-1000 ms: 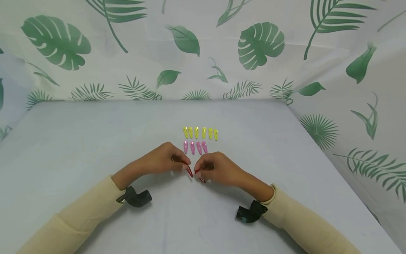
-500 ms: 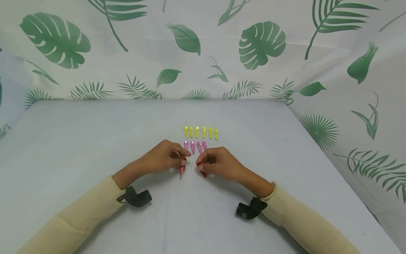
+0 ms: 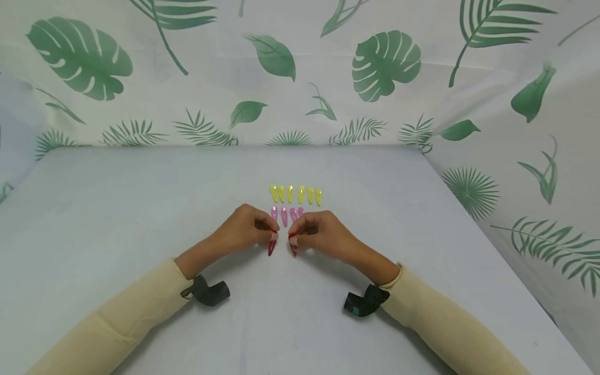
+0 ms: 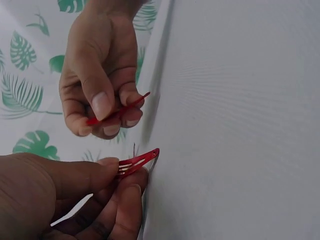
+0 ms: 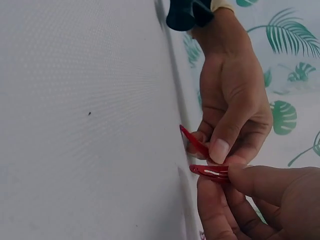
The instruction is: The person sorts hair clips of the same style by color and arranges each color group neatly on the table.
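Note:
A red snap hair clip (image 3: 272,247) is pinched between thumb and fingers of my left hand (image 3: 246,229), its narrow end pointing down toward the table. My right hand (image 3: 325,234) pinches a second red hair clip (image 3: 293,250) in the same way, a small gap to the right of the first. The left wrist view shows the left hand's clip (image 4: 137,164) with its slots visible, and the other clip (image 4: 120,110) seen nearly edge-on. Just beyond the fingertips lies a row of pink hair clips (image 3: 284,216), partly covered by the right hand.
Behind the pink row is a row of several yellow hair clips (image 3: 290,194). A white cloth covers the table (image 3: 140,208). Leaf-printed fabric (image 3: 300,73) hangs at the back and right. Black wrist cameras (image 3: 213,292) sit below both wrists.
Both hands have moved slightly away from the body, toward the pink row, each carrying its red clip. The two clips have turned from slanted to nearly parallel.

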A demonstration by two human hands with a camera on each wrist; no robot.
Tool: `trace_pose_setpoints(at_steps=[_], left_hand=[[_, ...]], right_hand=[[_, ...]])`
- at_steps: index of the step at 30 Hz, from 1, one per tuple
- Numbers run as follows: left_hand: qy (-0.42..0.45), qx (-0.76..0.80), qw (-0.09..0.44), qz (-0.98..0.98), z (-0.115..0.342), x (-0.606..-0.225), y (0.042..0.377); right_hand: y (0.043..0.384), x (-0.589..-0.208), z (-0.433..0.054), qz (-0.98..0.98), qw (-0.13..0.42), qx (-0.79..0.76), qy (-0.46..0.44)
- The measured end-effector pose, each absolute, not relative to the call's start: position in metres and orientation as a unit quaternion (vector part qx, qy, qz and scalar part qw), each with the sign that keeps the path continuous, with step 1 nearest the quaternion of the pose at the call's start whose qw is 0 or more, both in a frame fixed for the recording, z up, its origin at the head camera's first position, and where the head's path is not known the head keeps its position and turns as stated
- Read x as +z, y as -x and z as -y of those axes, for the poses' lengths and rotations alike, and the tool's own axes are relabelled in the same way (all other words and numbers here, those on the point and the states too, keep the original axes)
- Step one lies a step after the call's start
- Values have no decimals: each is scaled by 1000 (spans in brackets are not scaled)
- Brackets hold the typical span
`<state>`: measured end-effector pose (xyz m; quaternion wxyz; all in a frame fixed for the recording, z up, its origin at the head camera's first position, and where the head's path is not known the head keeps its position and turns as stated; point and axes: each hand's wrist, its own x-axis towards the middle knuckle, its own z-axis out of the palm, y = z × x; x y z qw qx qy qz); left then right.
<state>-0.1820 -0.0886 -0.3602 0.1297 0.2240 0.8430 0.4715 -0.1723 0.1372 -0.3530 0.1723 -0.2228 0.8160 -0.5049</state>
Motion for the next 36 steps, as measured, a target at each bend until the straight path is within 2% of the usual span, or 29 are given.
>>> trace_pose_setpoints(at_steps=[7, 21, 36], left_hand=[[-186, 517, 147, -822, 84, -361, 182], [-202, 468, 69, -858, 79, -365, 183], [-223, 429, 70, -873, 78, -365, 183]], right_hand=[[179, -357, -132, -809, 178, -525, 198], [184, -362, -124, -846, 126, -465, 228], [183, -355, -121, -897, 103, -369, 223]])
